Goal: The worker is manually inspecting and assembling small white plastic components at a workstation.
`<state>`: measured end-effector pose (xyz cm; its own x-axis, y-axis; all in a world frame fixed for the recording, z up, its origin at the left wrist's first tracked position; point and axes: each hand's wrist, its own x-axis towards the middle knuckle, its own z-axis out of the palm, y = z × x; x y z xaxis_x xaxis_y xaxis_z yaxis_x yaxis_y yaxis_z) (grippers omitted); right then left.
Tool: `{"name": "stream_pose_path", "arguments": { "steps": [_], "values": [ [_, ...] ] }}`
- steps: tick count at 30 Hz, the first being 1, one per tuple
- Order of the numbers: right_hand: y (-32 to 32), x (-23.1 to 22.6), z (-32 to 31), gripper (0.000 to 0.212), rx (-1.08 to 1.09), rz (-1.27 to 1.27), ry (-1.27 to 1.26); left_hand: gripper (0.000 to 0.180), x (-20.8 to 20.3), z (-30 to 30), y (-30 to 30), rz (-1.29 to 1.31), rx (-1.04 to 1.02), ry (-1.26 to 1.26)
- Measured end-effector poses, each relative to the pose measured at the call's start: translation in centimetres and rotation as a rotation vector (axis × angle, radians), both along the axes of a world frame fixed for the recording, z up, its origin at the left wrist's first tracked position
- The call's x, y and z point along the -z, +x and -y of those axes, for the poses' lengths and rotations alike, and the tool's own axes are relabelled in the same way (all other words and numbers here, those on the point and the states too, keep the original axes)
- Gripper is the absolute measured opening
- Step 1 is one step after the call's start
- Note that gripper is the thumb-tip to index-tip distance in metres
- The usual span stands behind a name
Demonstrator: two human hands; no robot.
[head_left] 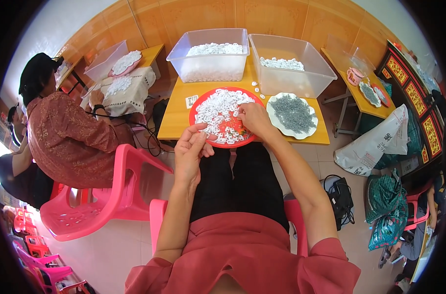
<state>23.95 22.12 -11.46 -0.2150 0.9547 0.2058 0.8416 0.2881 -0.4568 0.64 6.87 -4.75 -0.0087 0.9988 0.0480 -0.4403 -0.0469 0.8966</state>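
A round red tray (192,117) in front of me holds a spread of small white plastic pieces (220,105), which look like cable clips. Over its near left edge, my left hand (189,149) is turned palm up, thumb and forefinger pinching a small white plastic piece (205,132). My right hand (258,120) reaches over the tray's right side, its fingertips pressed together among the pieces; what they grip is hidden. Right of that hand sits a scalloped white plate (272,115) heaped with thin grey nails (292,113).
Two clear plastic bins, a left one (208,73) and a right one (296,81), hold more white pieces at the wooden table's (176,128) back. A co-worker (73,122) sits at left beside a pink chair (105,206). A white sack (375,142) and green bags (385,210) lie right.
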Motion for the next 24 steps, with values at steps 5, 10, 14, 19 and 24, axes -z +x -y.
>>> {"name": "stream_pose_path", "arguments": {
  "steps": [5, 10, 14, 19, 24],
  "values": [
    [-1.1, -0.4, -0.5, 0.018, 0.038, -0.013, 0.052, 0.028, 0.1, 0.0, 0.0, 0.008, 0.006, 0.000],
    [-2.0, 0.9, -1.4, 0.020, 0.004, 0.087, 0.023, 0.028, -0.1, -0.2, -0.1, 0.017, 0.004, -0.003],
    [-2.0, 1.5, -2.2, 0.020, 0.065, 0.024, -0.039, 0.029, -0.1, -0.2, -0.2, 0.001, 0.008, -0.003],
    [-1.9, 0.0, -0.9, 0.020, 0.027, -0.056, -0.021, 0.030, -0.1, -0.1, -0.3, 0.013, 0.022, -0.021],
    [-2.4, -5.5, 5.1, 0.024, -0.077, -0.783, -0.316, 0.033, -1.0, 0.5, -0.4, 0.018, 0.022, -0.015]
  ]
}}
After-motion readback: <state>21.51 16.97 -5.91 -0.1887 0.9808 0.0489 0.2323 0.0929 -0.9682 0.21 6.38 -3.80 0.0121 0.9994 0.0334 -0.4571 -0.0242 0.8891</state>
